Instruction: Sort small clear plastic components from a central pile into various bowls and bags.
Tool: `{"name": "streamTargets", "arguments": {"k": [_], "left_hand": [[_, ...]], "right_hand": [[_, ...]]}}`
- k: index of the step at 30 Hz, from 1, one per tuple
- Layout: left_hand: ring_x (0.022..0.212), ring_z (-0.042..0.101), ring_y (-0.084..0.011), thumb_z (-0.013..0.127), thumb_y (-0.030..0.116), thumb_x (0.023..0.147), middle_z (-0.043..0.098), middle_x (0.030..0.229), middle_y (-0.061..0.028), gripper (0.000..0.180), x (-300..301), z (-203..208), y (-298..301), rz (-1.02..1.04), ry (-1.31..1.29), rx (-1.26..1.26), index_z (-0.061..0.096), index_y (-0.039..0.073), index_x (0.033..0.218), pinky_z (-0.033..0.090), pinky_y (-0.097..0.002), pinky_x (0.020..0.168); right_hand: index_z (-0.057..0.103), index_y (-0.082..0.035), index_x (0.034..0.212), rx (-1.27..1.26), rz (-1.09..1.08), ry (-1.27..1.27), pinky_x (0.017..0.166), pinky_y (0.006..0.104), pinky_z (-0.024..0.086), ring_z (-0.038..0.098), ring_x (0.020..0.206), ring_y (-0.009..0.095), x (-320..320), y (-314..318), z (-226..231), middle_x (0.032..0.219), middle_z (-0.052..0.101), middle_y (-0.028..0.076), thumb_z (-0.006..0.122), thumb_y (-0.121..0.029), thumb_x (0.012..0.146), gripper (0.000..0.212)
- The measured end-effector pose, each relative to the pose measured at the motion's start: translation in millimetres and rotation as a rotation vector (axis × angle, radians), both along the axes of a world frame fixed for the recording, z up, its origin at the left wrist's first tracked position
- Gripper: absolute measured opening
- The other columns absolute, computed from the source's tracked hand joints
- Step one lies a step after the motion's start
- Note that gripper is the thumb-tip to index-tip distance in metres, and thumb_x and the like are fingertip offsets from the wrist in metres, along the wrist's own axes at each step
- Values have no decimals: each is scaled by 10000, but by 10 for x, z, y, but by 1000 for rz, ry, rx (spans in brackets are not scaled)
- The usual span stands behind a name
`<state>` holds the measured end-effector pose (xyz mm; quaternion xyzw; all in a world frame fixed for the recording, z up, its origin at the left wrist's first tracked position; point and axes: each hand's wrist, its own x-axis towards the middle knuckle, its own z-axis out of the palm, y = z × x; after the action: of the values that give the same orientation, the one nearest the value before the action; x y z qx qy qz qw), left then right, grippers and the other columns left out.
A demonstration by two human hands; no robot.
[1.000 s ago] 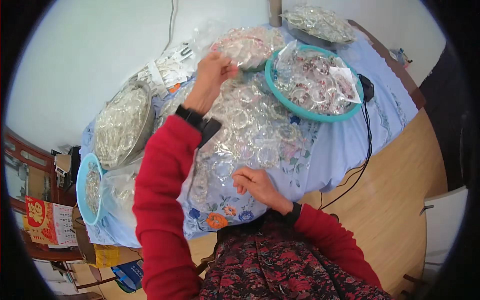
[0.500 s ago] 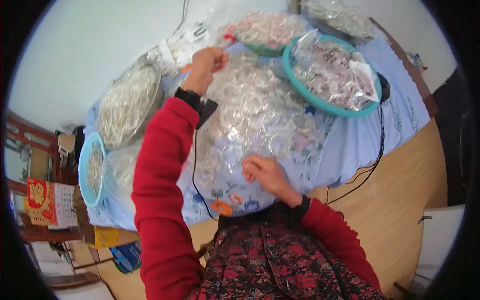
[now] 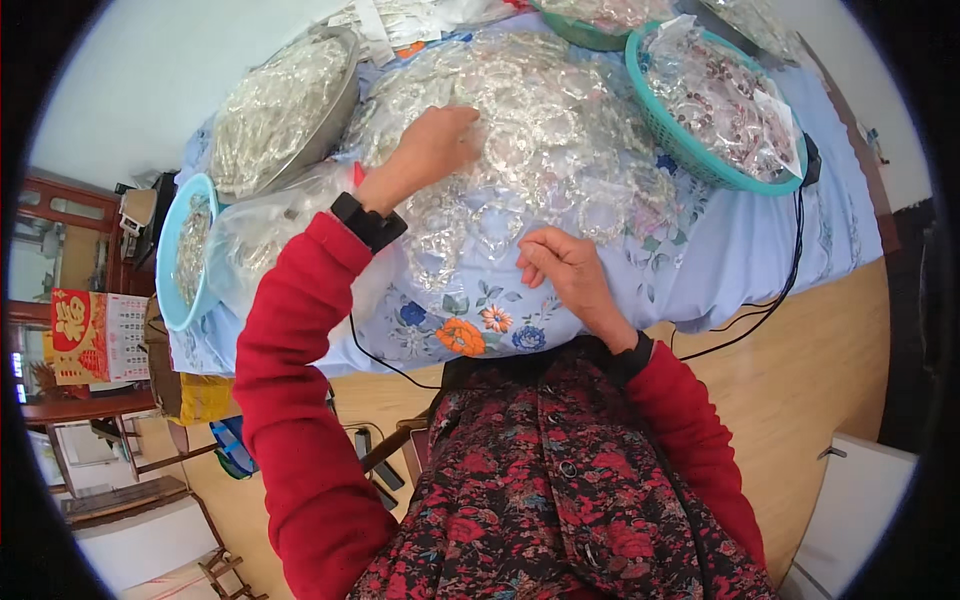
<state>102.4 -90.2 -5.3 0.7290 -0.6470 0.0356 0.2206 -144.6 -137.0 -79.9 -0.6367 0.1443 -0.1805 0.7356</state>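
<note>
A broad heap of bead bracelets in small clear bags (image 3: 520, 130) covers the middle of the blue flowered tablecloth (image 3: 600, 325). My left hand (image 3: 432, 148) is over the heap's left part, its fingertips smeared by motion, so what they hold does not show. At the heap's near edge my right hand (image 3: 568, 272) is closed, thumb against curled fingers. Anything between those fingers is hidden or too small to name. A clear plastic bag (image 3: 270, 245) with pale contents lies beside my left forearm.
A large metal bowl (image 3: 345, 95) piled with packets stands at the left, near a small light-blue basin (image 3: 165, 280). At the right is a teal basket (image 3: 690, 160) of dark-red beaded packets; a green basin (image 3: 590, 38) stands behind. A black cable (image 3: 385, 372) hangs across the near table edge.
My left hand has come back from the far left side of the table to over the heap. My right hand stays near the heap's front edge. The view has shifted nearer to me.
</note>
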Motion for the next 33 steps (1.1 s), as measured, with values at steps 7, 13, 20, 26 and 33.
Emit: {"name": "streamTargets", "arguments": {"k": [7,13,20,26,33], "left_hand": [[777,600,-342,661,195,683,635,845,-173,271,50,44,-37,139,43,235,648,19,889,464,-388,686],[701,596,-261,680,174,693,623,752,-129,236,122,42,49,93,48,125,633,12,858,453,-326,662],[696,582,-149,674,114,733,648,790,-72,113,-48,323,209,223,886,-161,596,35,758,441,-256,651],[727,574,-90,657,56,770,653,854,-40,103,-489,364,382,200,1366,-275,575,61,833,445,-226,670],[750,584,-88,647,42,786,647,855,-31,145,-1137,23,455,198,1675,-232,558,73,896,463,-228,689]], "right_hand": [[597,28,966,8,10,0,572,236,483,592,648,112,1,-1,-7,778,620,62,525,-93,908,153],[598,31,963,3,-4,14,568,237,482,591,634,112,16,-4,2,776,623,67,524,-90,904,154],[601,33,959,9,9,8,568,237,481,590,624,114,-9,-11,-10,777,625,70,523,-88,902,155],[602,38,965,91,12,58,605,245,488,598,675,119,-20,-35,78,811,627,76,543,-105,890,172],[609,32,956,315,-242,-162,624,256,491,594,690,119,17,-41,396,814,624,63,580,-135,875,187]]}}
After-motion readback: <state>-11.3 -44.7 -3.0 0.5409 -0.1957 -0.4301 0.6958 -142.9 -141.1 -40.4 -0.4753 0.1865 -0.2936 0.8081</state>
